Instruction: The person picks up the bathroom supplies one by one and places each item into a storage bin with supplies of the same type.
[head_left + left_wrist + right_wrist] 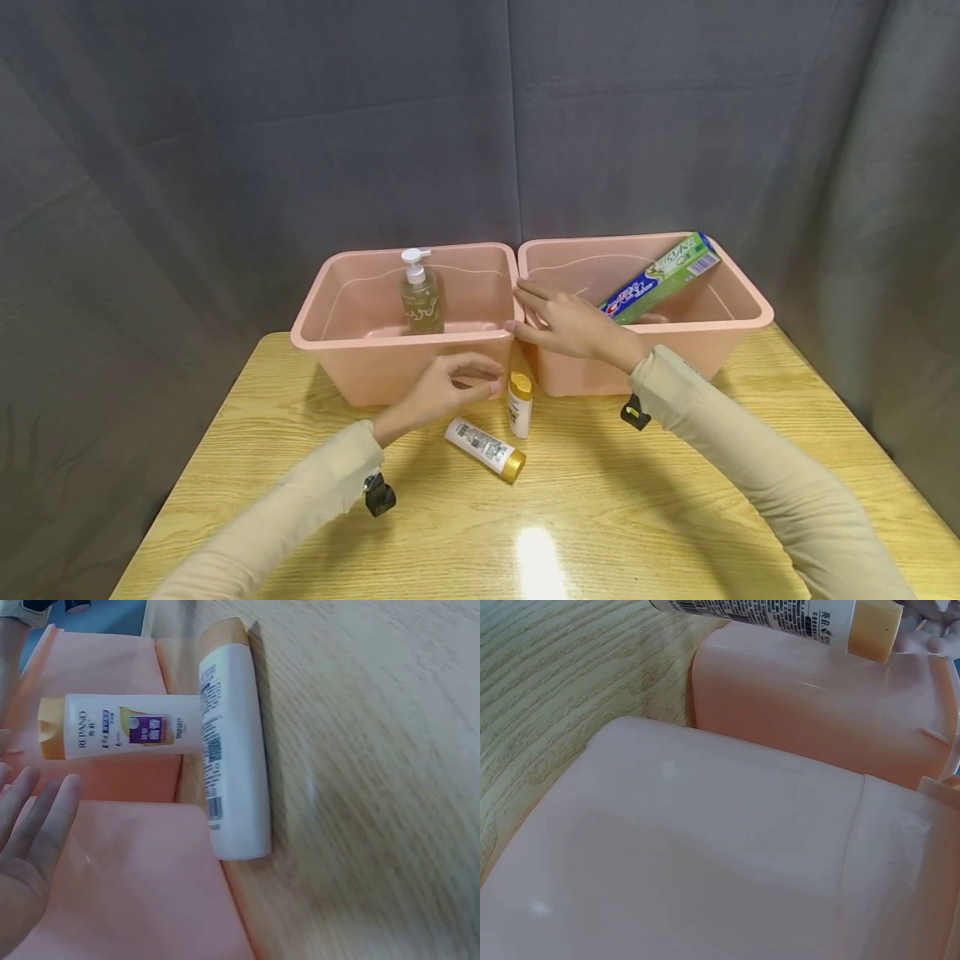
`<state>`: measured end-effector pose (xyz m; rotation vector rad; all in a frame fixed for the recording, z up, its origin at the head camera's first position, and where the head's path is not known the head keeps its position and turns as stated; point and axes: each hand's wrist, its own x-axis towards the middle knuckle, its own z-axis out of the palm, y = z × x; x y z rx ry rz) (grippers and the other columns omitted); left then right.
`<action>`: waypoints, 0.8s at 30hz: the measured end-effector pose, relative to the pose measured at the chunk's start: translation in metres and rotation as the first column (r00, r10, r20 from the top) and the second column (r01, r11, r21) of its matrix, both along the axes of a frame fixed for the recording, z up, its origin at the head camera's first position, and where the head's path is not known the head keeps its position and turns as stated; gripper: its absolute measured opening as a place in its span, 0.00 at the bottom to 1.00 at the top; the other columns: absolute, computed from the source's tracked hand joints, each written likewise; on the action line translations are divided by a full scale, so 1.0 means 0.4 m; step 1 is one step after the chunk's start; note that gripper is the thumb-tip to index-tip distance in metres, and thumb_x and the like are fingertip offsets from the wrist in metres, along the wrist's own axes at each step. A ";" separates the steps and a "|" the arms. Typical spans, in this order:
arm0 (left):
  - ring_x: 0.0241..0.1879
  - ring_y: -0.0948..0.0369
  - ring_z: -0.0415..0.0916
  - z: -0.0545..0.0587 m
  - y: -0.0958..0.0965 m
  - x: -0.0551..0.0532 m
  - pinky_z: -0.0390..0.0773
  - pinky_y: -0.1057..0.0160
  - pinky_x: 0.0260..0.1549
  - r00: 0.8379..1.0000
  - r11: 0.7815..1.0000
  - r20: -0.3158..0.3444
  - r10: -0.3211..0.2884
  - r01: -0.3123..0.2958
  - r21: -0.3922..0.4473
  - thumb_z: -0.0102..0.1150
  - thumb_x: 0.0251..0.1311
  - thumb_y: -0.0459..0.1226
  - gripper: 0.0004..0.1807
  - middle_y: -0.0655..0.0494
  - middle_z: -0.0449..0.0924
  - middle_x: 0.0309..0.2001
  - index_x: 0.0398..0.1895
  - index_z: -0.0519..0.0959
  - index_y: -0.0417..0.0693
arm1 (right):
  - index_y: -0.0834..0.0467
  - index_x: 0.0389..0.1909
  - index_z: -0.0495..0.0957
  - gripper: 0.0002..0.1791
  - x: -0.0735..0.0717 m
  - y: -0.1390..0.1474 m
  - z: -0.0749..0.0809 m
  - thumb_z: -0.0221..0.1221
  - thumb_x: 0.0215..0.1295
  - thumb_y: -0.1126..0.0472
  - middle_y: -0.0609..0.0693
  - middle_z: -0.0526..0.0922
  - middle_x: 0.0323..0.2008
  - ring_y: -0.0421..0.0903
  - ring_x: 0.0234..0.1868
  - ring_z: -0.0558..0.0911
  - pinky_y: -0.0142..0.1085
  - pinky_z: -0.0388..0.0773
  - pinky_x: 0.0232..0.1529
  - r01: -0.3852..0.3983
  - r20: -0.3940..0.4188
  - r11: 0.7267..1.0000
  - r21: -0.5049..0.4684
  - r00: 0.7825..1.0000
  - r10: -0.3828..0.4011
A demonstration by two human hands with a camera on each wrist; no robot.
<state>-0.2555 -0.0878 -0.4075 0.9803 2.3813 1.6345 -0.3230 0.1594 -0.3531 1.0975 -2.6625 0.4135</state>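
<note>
My left hand hovers in front of the left pink bin, thumb and fingers apart with nothing between them. In the left wrist view its fingers are extended. Just beyond its fingertips, a white bottle with a gold cap stands upright. A second white, gold-capped bottle lies on its side on the table. My right hand reaches over the corner where the two bins meet, its fingers extended at their adjoining rims. Whether it presses on the rims is unclear. The right pink bin is beneath it.
In the left bin stands a green pump bottle with a white pump. A green and blue toothpaste box leans diagonally inside the right bin. Both bins rest on a wooden table, before a dark grey curtain.
</note>
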 end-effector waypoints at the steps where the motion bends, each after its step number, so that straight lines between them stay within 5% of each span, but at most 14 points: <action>1: 0.50 0.51 0.81 -0.004 0.000 -0.003 0.82 0.60 0.48 1.000 1.000 0.007 0.006 -0.006 0.001 0.65 0.62 0.34 0.20 0.37 0.80 0.53 0.56 0.78 0.35 | 0.65 0.71 0.63 0.40 0.000 0.000 0.000 0.49 0.73 0.37 0.61 0.62 0.72 0.60 0.70 0.65 0.52 0.64 0.68 0.000 0.000 1.000 0.001 1.000 0.000; 12: 0.53 0.47 0.79 -0.056 0.013 -0.031 0.79 0.57 0.53 0.999 1.000 0.041 0.016 -0.016 0.009 0.67 0.60 0.32 0.24 0.38 0.79 0.55 0.59 0.76 0.34 | 0.65 0.72 0.63 0.40 -0.001 0.002 -0.003 0.50 0.72 0.38 0.61 0.63 0.72 0.60 0.68 0.67 0.51 0.66 0.67 -0.011 -0.010 1.000 -0.012 1.000 0.011; 24: 0.51 0.45 0.80 -0.067 0.042 -0.030 0.80 0.60 0.50 0.999 0.999 0.044 -0.014 0.012 0.038 0.67 0.59 0.29 0.26 0.38 0.79 0.55 0.60 0.73 0.29 | 0.66 0.70 0.65 0.39 -0.001 0.001 -0.003 0.50 0.72 0.39 0.61 0.64 0.71 0.59 0.69 0.67 0.51 0.67 0.66 -0.015 -0.028 1.000 -0.011 1.000 0.014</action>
